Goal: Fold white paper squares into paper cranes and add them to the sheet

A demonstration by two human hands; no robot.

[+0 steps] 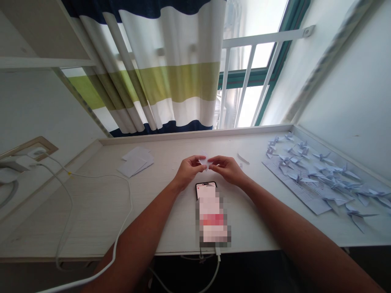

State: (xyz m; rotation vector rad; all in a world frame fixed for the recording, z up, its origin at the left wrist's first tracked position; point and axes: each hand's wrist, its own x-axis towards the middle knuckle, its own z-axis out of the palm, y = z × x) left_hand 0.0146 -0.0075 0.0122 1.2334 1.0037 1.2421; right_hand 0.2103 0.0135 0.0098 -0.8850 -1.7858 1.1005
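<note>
Both hands on one part: left hand and right hand each have a fingertip grip pinching a small white paper, held up over mid-table, just beyond the phone. Fold state too small to read from here. Phone lies flat on the white table, screen lit, white cable in its near end. Loose stack of sheets off to the left; paper strip just right of the hands. Folded paper cranes crowd the right side, some on a printed sheet.
</note>
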